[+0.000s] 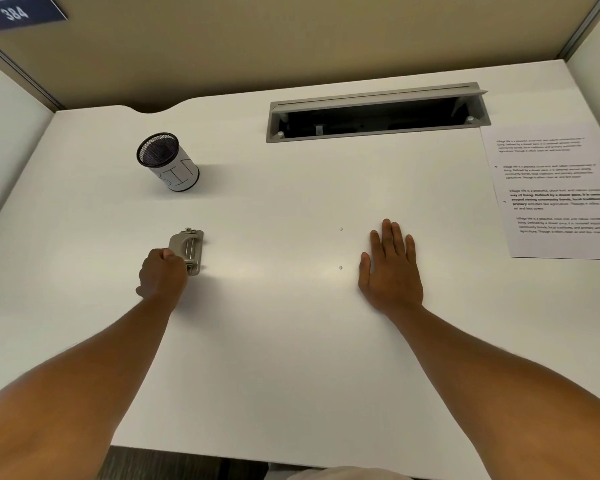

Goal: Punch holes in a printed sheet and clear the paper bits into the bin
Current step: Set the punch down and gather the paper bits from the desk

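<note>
Printed sheet [555, 192] far right, mesh cup [168, 162] marked "BIN", plaque [18, 12] "384"

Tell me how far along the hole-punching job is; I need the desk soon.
Done, apparently: the white printed sheet lies aside at the right with small marks at its left edge, likely holes. In hand: the left hand is closed on the grey metal hole punch; the right hand lies flat and empty. Left: two small white paper bits remain on the white desk, not in the black mesh bin.
</note>
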`<act>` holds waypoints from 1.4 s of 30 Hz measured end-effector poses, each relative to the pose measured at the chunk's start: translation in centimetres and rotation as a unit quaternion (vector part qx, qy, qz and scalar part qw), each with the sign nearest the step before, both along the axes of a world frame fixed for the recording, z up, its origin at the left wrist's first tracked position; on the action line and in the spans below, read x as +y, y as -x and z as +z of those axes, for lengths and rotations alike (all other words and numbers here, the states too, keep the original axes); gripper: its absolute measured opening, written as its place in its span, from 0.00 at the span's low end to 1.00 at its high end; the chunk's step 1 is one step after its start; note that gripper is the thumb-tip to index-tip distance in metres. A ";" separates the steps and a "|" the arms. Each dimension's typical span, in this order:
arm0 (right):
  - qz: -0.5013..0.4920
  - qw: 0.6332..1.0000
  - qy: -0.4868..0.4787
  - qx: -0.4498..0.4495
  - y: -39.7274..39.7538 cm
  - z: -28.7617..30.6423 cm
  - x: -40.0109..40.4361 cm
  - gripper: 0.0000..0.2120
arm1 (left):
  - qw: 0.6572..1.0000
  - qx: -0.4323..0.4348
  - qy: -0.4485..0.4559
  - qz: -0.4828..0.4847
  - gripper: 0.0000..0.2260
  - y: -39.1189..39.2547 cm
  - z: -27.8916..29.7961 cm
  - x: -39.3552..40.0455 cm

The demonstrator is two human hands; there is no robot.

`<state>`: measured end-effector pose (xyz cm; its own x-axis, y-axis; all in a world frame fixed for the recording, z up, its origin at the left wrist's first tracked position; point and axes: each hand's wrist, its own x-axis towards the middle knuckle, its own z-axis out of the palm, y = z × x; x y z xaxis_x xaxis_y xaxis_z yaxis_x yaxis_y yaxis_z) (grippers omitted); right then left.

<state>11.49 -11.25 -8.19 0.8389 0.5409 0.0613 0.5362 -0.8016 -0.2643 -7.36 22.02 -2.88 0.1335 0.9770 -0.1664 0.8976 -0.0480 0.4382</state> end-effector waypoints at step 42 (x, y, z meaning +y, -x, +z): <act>-0.010 0.960 -0.212 0.184 -4.3 2.2 5.6 0.07 | 0.905 -0.187 0.059 -0.378 0.04 -9.9 -2.9 -17.0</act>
<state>15.79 -5.62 -6.02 0.8561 0.5159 -0.0304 0.3289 -0.5893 -0.7379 2.57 5.03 -5.81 0.8247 0.5612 -0.0695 0.4163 -0.5194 0.7462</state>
